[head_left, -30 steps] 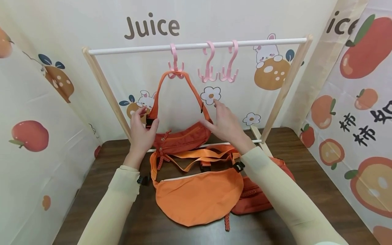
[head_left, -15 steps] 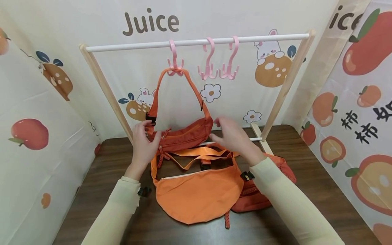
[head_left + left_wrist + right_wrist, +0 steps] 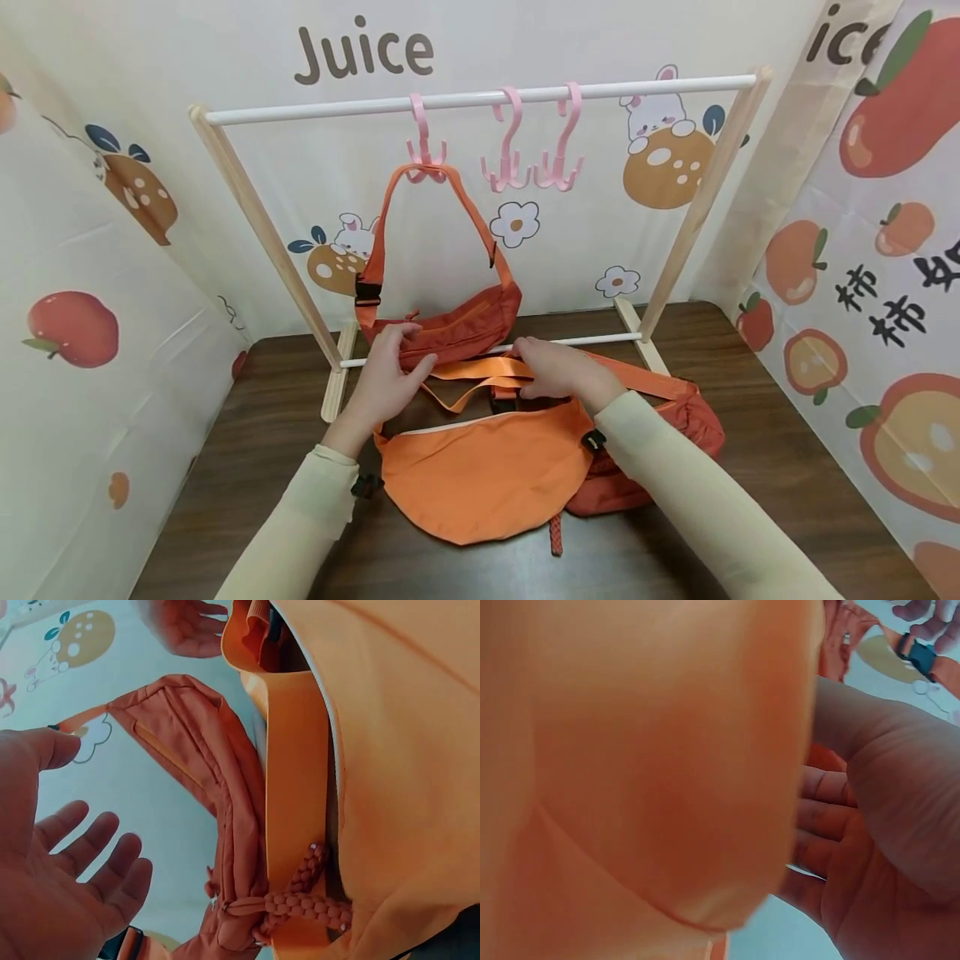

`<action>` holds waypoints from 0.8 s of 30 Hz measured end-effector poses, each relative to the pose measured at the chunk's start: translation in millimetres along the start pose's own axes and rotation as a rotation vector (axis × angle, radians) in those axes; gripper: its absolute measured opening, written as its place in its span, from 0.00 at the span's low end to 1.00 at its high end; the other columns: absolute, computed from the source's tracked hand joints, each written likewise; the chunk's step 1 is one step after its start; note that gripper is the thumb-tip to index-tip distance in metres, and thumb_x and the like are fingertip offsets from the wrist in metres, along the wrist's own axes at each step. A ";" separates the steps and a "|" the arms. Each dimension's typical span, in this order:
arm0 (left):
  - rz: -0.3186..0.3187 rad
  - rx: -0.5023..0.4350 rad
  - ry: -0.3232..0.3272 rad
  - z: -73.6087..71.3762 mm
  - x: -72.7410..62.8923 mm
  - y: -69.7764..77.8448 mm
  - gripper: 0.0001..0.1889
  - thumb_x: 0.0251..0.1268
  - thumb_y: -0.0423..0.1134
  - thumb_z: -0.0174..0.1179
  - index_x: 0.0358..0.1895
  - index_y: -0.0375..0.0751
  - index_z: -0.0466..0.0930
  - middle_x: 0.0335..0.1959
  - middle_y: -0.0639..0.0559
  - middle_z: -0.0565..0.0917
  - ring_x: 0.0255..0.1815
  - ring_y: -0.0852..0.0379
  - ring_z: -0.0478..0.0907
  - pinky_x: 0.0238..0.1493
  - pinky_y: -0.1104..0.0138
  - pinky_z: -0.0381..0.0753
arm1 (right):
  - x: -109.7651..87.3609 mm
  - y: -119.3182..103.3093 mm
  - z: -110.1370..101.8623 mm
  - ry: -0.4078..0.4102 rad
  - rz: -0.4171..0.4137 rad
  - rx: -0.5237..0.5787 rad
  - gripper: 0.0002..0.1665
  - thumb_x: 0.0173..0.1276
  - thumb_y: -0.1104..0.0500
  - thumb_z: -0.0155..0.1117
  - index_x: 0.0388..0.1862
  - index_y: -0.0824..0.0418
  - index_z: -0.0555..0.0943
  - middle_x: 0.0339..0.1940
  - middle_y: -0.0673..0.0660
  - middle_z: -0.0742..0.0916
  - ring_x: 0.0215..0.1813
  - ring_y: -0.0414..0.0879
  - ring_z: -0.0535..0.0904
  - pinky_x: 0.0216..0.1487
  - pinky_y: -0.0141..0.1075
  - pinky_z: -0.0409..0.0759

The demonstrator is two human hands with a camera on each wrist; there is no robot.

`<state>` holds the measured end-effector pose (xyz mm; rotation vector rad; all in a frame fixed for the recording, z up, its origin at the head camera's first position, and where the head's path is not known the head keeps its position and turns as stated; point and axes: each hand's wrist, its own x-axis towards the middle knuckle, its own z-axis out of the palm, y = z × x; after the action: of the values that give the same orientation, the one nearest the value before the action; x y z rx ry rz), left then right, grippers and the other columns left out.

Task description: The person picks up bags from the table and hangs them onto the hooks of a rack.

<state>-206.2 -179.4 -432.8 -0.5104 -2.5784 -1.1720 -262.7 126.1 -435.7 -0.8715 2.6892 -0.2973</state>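
Observation:
A rust-red waist bag [image 3: 468, 327] hangs by its strap [image 3: 480, 225] from the leftmost pink hook [image 3: 422, 133]. Just below it, my left hand [image 3: 386, 379] hovers with relaxed fingers at the bag's lower left; in the left wrist view its palm holds nothing. My right hand [image 3: 561, 371] reaches over the orange straps [image 3: 480, 371] of an orange half-moon waist bag [image 3: 487, 479] lying on the table. In the right wrist view this bag's fabric [image 3: 667, 765] covers part of the hand, whose visible fingers [image 3: 825, 821] are extended; whether they touch the straps is unclear.
A white rail [image 3: 315, 110] on a wooden stand carries two more pink hooks [image 3: 507, 146] to the right. Another rust-red bag [image 3: 697, 421] lies partly beneath the orange one on the dark wood table [image 3: 247, 483]. Printed cloth walls enclose the table.
Both hands have come down from the sides of the hanging bag toward the orange bag's straps. The hanging bag stays on its hook.

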 end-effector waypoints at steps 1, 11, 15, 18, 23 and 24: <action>-0.001 0.002 -0.014 1.0 -0.9 0.3 0.27 0.74 0.41 0.68 0.69 0.34 0.72 0.59 0.35 0.77 0.56 0.36 0.73 0.59 0.48 0.74 | 3.1 0.4 2.6 -0.005 0.001 -0.016 0.40 0.68 0.52 0.78 0.71 0.66 0.71 0.64 0.63 0.81 0.57 0.52 0.82 0.61 0.50 0.81; -0.017 -0.008 -0.074 6.4 -6.4 0.1 0.27 0.75 0.40 0.68 0.70 0.33 0.72 0.59 0.35 0.77 0.55 0.38 0.74 0.51 0.51 0.76 | 19.4 6.1 18.8 -0.013 -0.006 -0.033 0.31 0.67 0.58 0.77 0.62 0.63 0.70 0.44 0.55 0.82 0.41 0.48 0.79 0.48 0.45 0.80; -0.018 -0.009 -0.085 6.6 -6.2 -0.3 0.26 0.75 0.40 0.68 0.70 0.36 0.72 0.60 0.36 0.77 0.58 0.40 0.74 0.54 0.47 0.78 | 20.0 7.4 20.3 0.004 -0.016 -0.018 0.29 0.69 0.61 0.74 0.60 0.63 0.68 0.38 0.54 0.81 0.36 0.48 0.79 0.43 0.44 0.80; -0.012 -0.012 -0.085 5.6 -5.3 -0.3 0.27 0.75 0.40 0.68 0.70 0.34 0.72 0.61 0.35 0.77 0.59 0.39 0.75 0.59 0.44 0.77 | 19.4 6.5 18.9 0.033 -0.029 -0.029 0.24 0.72 0.62 0.71 0.59 0.63 0.70 0.40 0.56 0.83 0.39 0.49 0.82 0.46 0.45 0.82; -0.016 -0.014 -0.096 3.8 -3.6 -0.8 0.28 0.76 0.42 0.68 0.71 0.32 0.72 0.62 0.36 0.77 0.62 0.38 0.75 0.64 0.43 0.76 | 16.4 2.6 12.9 0.050 -0.067 -0.042 0.12 0.77 0.62 0.65 0.55 0.64 0.77 0.40 0.56 0.83 0.41 0.49 0.81 0.47 0.45 0.82; -0.016 -0.014 -0.107 4.0 -3.2 -1.2 0.29 0.76 0.44 0.68 0.71 0.33 0.71 0.62 0.36 0.77 0.62 0.38 0.75 0.64 0.43 0.76 | 15.5 1.5 11.0 0.051 -0.071 -0.036 0.11 0.78 0.62 0.64 0.54 0.64 0.76 0.37 0.56 0.83 0.38 0.48 0.81 0.44 0.44 0.81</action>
<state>-204.2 -177.8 -437.3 -0.5717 -2.6698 -1.1997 -271.7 116.9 -449.7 -0.9849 2.7223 -0.2917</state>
